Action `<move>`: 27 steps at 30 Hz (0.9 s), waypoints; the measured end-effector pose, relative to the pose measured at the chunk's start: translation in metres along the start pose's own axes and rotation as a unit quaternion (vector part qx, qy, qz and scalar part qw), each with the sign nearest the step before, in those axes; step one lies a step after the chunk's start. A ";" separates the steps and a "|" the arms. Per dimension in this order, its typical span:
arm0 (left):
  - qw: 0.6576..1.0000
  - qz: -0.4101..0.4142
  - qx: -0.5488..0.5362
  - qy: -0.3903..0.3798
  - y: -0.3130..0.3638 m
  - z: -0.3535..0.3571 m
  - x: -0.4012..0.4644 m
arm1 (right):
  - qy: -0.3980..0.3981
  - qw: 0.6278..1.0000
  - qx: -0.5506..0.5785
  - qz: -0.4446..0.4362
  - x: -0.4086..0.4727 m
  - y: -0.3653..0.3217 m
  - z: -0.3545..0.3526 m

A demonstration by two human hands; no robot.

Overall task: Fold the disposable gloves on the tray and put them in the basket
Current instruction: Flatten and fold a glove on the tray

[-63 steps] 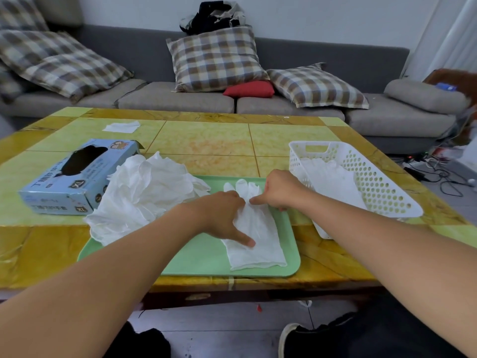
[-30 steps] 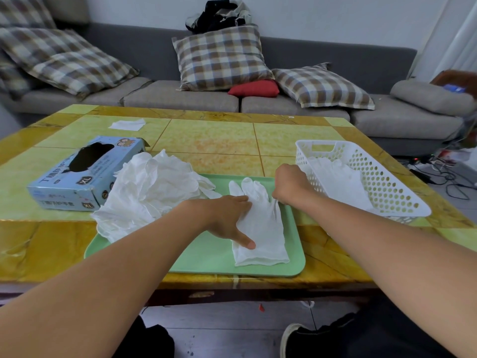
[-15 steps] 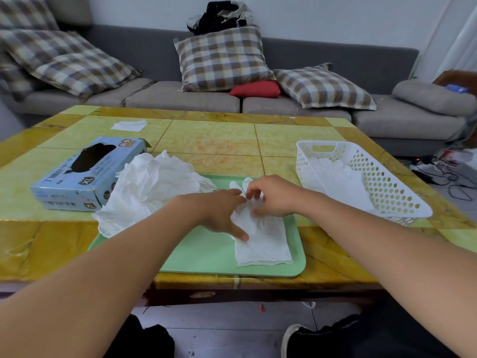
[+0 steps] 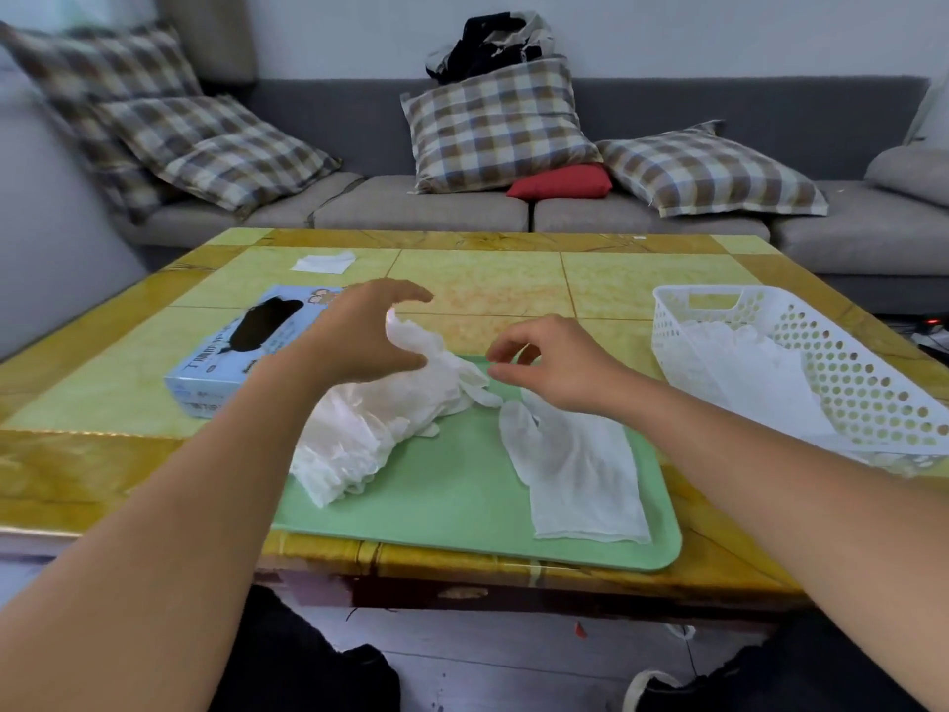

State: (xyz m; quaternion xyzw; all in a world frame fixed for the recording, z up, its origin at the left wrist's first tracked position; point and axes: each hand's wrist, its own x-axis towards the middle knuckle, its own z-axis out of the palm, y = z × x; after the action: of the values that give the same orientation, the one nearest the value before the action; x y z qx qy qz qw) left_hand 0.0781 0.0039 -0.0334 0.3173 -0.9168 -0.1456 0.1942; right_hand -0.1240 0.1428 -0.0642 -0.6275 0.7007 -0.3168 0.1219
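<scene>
A white disposable glove [image 4: 575, 470] lies flat on the right side of the green tray [image 4: 462, 501]. A heap of crumpled white gloves [image 4: 380, 418] covers the tray's left end. My left hand [image 4: 364, 331] hovers above the heap with fingers and thumb spread, holding nothing. My right hand [image 4: 554, 367] hangs over the flat glove's finger end, fingers loosely curled and empty. The white perforated basket [image 4: 842, 372] stands to the right of the tray with gloves [image 4: 744, 372] inside.
A blue glove box [image 4: 246, 346] lies left of the tray, partly behind my left hand. A white tissue [image 4: 323, 263] rests at the far left of the yellow table [image 4: 513, 280]. A grey sofa with plaid cushions runs behind it.
Both hands have lifted off the flat glove. My left hand moved up and left over the heap; my right hand rose slightly. The glove stays flat on the tray.
</scene>
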 end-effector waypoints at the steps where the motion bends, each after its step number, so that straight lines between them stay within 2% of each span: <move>1: 0.998 -0.030 0.024 -0.052 -0.012 -0.002 -0.004 | 0.013 1.000 0.019 -0.019 0.007 -0.011 0.009; 3: 0.985 -0.085 0.047 -0.144 -0.032 0.001 -0.015 | 0.027 0.997 0.038 -0.055 0.022 -0.033 0.025; 4: 0.981 -0.096 0.045 -0.163 -0.039 0.005 -0.020 | 0.025 0.997 0.035 -0.067 0.029 -0.040 0.033; 10: 0.991 -0.089 0.010 -0.098 -0.050 0.017 -0.027 | -0.038 0.994 -0.090 -0.039 0.054 -0.046 0.077; 13: 0.993 -0.086 -0.011 -0.075 -0.049 0.021 -0.028 | -0.141 0.984 -0.099 -0.050 0.049 -0.042 0.073; 17: 0.993 -0.070 0.025 -0.091 -0.058 0.017 -0.031 | -0.275 0.958 -0.079 -0.027 0.036 -0.036 0.039; 19: 0.993 -0.072 0.028 -0.094 -0.061 0.016 -0.031 | -0.327 0.945 0.029 0.007 0.029 -0.027 0.014; 21: 0.993 -0.072 0.031 -0.090 -0.061 0.016 -0.031 | -0.351 0.906 0.232 0.044 0.022 -0.020 -0.011; 24: 0.991 -0.079 0.043 -0.095 -0.058 0.019 -0.029 | -0.271 0.819 0.499 0.088 0.010 -0.018 -0.038; 26: 0.985 -0.104 0.079 -0.112 -0.056 0.018 -0.025 | -0.198 0.756 0.613 0.116 0.006 -0.018 -0.046; 27: 0.983 -0.111 0.105 -0.105 -0.050 0.014 -0.024 | -0.160 0.736 0.644 0.135 0.006 -0.017 -0.047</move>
State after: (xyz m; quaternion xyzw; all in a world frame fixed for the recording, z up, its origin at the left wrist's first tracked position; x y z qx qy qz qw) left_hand 0.1152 -0.0170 -0.0719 0.4186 -0.9013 -0.1014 0.0455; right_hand -0.1380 0.1507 -0.0166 -0.3397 0.3767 -0.5674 0.6486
